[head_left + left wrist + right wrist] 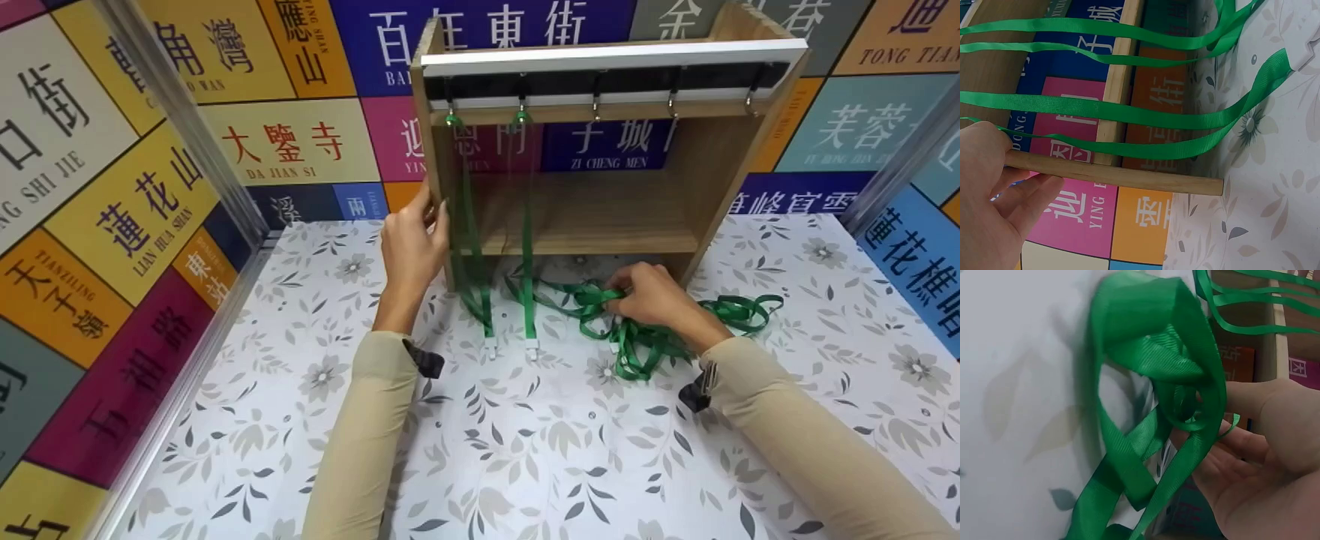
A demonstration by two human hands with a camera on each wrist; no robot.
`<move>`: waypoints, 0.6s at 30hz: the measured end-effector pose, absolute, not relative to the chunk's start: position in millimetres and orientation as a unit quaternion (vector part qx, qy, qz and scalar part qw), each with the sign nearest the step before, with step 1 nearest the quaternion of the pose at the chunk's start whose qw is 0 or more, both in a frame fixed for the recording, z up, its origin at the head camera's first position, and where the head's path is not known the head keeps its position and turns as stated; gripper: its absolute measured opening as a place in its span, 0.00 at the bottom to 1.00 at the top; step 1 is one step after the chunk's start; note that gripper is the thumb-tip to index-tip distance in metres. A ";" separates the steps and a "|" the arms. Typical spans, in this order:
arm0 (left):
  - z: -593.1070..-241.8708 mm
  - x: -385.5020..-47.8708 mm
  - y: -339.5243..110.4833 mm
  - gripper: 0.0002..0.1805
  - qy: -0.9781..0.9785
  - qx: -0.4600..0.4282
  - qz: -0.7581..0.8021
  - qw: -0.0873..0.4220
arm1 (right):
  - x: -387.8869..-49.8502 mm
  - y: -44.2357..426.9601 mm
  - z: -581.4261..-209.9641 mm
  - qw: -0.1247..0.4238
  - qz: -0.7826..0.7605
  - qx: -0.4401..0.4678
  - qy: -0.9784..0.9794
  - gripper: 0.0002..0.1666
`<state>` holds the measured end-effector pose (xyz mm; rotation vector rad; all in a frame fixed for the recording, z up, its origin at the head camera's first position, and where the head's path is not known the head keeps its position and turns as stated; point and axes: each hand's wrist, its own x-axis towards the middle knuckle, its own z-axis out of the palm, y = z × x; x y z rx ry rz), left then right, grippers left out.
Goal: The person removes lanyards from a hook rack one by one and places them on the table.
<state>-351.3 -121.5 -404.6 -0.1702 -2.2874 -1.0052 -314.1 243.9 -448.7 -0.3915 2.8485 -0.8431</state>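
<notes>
My left hand (412, 244) holds the left side panel (1129, 177) of a wooden rack; in the left wrist view its thumb and fingers lie on either side of that panel. Two green lanyards (527, 247) hang from the two leftmost hooks, and their white clips (532, 349) reach down to the table. My right hand (652, 296) pinches a green lanyard (1185, 405) at the pile (645, 349) in front of the rack. In the right wrist view, loops of ribbon partly hide the fingertips.
Three bare metal hooks (672, 105) line the right part of the rack's black strip (637, 82). A loose loop of green ribbon (750, 311) lies right of my right wrist. Sign-covered walls (300, 142) stand behind and beside the flower-patterned table (525, 450).
</notes>
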 end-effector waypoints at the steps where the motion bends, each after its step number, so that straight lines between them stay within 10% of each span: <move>1: -404.4 -351.1 -121.6 0.22 -0.868 -0.063 -0.384 0.310 | -314.7 243.4 -448.8 0.076 -0.283 -0.135 0.947 0.19; 11: -403.2 -350.1 -120.2 0.23 -0.872 -0.053 -0.385 0.299 | -315.0 247.4 -440.3 0.118 -0.291 -0.199 0.928 0.31; 18: -404.5 -350.9 -121.6 0.23 -0.868 -0.058 -0.389 0.302 | -311.7 250.6 -416.4 0.068 -0.323 -0.190 0.925 0.21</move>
